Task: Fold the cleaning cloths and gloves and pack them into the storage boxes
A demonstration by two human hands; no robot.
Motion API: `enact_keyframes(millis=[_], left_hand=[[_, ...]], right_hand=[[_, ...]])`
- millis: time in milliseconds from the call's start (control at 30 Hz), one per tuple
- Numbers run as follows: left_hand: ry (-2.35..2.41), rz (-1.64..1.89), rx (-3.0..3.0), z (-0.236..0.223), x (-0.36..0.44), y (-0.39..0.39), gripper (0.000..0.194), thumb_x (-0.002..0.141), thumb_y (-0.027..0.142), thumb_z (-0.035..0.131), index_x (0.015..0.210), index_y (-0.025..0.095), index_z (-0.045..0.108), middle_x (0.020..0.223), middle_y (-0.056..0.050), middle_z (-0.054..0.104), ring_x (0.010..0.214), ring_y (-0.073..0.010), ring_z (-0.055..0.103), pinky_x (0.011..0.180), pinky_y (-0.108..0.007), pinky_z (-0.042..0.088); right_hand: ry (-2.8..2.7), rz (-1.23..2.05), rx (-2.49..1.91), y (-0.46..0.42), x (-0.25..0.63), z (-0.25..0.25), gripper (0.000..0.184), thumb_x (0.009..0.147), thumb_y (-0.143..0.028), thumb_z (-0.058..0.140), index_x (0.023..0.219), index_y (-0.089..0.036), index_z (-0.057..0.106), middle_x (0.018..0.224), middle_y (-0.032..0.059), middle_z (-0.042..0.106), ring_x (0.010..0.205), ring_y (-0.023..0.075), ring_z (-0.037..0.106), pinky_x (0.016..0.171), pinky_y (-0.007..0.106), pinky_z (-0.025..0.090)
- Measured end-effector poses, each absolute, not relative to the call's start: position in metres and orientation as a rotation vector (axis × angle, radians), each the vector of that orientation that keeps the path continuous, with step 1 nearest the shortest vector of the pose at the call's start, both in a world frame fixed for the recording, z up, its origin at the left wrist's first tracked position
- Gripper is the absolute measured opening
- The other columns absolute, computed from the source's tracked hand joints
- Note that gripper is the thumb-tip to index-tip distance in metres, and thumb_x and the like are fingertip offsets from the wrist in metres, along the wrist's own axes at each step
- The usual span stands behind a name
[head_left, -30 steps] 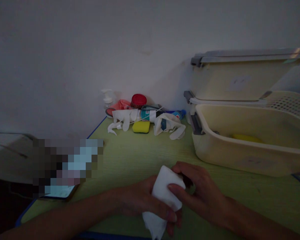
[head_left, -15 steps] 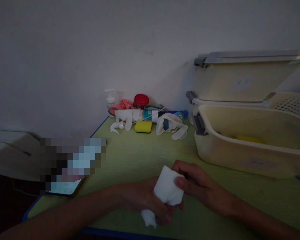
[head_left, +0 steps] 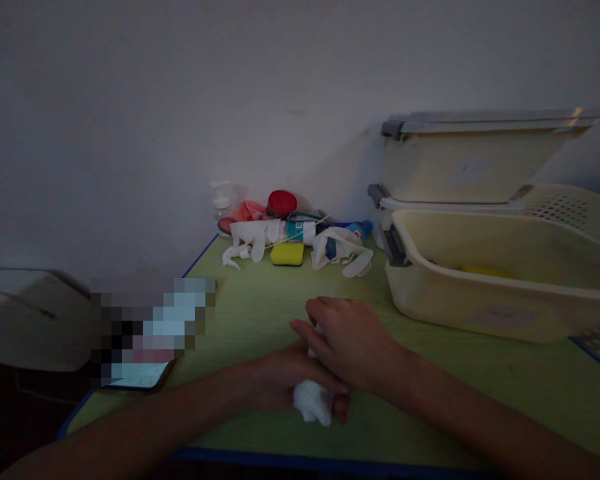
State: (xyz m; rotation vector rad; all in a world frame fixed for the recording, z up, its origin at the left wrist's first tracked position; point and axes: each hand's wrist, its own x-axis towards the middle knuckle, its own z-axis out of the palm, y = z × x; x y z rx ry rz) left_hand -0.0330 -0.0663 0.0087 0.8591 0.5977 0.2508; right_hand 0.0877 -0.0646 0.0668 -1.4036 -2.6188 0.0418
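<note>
Low over the front of the green table, my left hand (head_left: 280, 377) is wrapped round a soft white folded cloth (head_left: 313, 402); I cannot tell whether it is fabric or tissue. Its crumpled lower end sticks out beneath my left thumb. My right hand (head_left: 353, 340) lies across the upper part with bent fingers pressed over it, hiding most of that part. Both hands touch each other around the cloth.
Against the wall lie white gloves (head_left: 343, 250), a yellow sponge (head_left: 287, 254), a red roll (head_left: 281, 203) and a pump bottle (head_left: 221, 199). A cream basket (head_left: 460, 310) stands at right, lidded boxes (head_left: 445, 160) behind it. A blurred phone (head_left: 140, 373) rests at the table's left edge.
My right hand has moved from the cloth's upper right side to over its top, covering it. The cloth has gone from a smooth visible block to mostly hidden between both hands.
</note>
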Motion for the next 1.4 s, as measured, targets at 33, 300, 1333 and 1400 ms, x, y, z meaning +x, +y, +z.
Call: enact_keyframes(millis=[33,300,1333,1400], left_hand=[[0.574,0.290,0.802,0.008,-0.032,-0.065,0.023,0.051,0.024,0.074,0.060,0.012,0.057,0.057,0.002,0.057,0.054,-0.0090,0.054,0.060,-0.025,0.042],[0.327,0.161,0.825,0.010,-0.034,-0.060,0.027,0.060,0.012,0.066,0.087,0.010,0.067,0.088,-0.003,0.067,0.084,-0.0136,0.064,0.085,-0.030,0.043],[0.159,0.031,1.725,0.021,-0.041,-0.079,0.054,0.077,0.007,0.030,0.128,0.007,0.048,0.129,-0.007,0.053,0.126,-0.0205,0.042,0.107,-0.031,0.026],[0.173,0.056,1.607,0.022,-0.040,-0.076,0.050,0.080,0.012,0.030,0.127,0.008,0.048,0.121,-0.007,0.058,0.122,-0.0213,0.047,0.101,-0.032,0.033]], right_hand=[[-2.607,0.023,-1.420,-0.061,0.089,0.065,0.036,0.093,-0.037,0.034,0.079,-0.016,0.060,0.074,0.0076,0.066,0.066,0.0225,0.062,0.051,0.030,0.027],[-2.549,0.053,-1.387,-0.053,0.100,0.060,0.038,0.093,-0.027,0.033,0.071,-0.016,0.061,0.063,0.0064,0.062,0.056,0.0165,0.055,0.052,0.029,0.024],[-2.080,1.586,-0.757,-0.051,0.086,0.034,0.023,0.089,-0.013,0.039,0.086,-0.014,0.062,0.058,-0.0055,0.039,0.051,0.0077,0.035,0.049,0.020,0.027],[-2.028,1.529,-0.813,-0.049,0.089,0.036,0.023,0.089,-0.017,0.038,0.085,-0.015,0.061,0.059,-0.0049,0.041,0.051,0.0078,0.036,0.048,0.020,0.028]])
